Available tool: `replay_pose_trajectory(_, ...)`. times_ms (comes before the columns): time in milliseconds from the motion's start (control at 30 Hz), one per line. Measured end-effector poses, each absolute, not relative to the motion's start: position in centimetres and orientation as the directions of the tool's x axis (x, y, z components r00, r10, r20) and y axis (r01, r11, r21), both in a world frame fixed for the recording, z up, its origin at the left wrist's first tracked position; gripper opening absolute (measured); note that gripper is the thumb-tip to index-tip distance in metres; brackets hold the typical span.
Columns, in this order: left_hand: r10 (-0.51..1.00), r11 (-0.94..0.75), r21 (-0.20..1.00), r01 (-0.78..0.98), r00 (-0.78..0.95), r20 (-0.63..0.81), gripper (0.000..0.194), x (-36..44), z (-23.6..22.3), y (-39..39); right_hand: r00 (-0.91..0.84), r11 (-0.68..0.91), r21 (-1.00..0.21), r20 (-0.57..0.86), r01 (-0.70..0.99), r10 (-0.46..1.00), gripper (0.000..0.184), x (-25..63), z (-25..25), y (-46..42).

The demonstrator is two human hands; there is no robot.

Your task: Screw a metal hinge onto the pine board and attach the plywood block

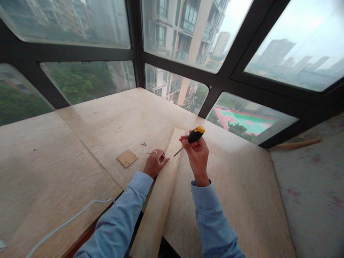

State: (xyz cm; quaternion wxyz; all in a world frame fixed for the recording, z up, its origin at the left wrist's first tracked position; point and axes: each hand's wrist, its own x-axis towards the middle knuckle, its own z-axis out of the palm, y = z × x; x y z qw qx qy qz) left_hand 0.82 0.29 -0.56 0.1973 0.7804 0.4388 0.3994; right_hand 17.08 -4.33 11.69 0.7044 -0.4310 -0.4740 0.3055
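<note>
My right hand is closed around a screwdriver with a black and yellow handle. Its thin metal shaft slants down to the left, and the tip is just over a long pale wooden board. At the board's left edge rests my left hand, fingers curled and thumb reaching onto the wood; whatever they hold is hidden. A small dark spot marks the board close to that thumb. Beyond the left hand, a few small screws lie on the tabletop. Left of them is a small square wooden piece.
A white cable curves across the surface at the lower left. Dark-framed windows border the far side, and a patterned wall stands at the right. The board's near end extends past the tabletop edge toward me.
</note>
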Motion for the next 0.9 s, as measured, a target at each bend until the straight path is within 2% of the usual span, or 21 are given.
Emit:
replay_pose_trajectory(300,0.766,-0.638,0.632,0.441,0.450,0.459,0.017,-0.3,-1.0,0.6,0.357,0.451,-0.892,0.414,-0.022,0.837,0.031,18.0,12.1,-4.3)
replay_pose_trajectory(500,0.815,-0.578,0.557,0.596,0.399,0.419,0.010,0.3,0.5,0.2,0.360,0.447,-0.894,0.404,-0.041,0.841,0.030,18.5,12.5,-4.6)
replay_pose_trajectory(667,0.832,-0.548,0.478,0.686,0.391,0.394,0.025,0.7,1.1,0.2,0.382,0.459,-0.888,0.411,-0.041,0.828,0.033,19.1,12.8,-4.7)
replay_pose_trajectory(733,0.827,-0.558,0.486,0.673,0.403,0.391,0.025,0.6,1.0,0.3,0.391,0.457,-0.889,0.407,-0.039,0.825,0.035,19.2,12.9,-4.7)
replay_pose_trajectory(900,0.803,-0.596,0.565,0.571,0.437,0.405,0.010,0.1,0.4,0.4,0.399,0.451,-0.891,0.395,-0.056,0.828,0.034,19.2,13.1,-4.7)
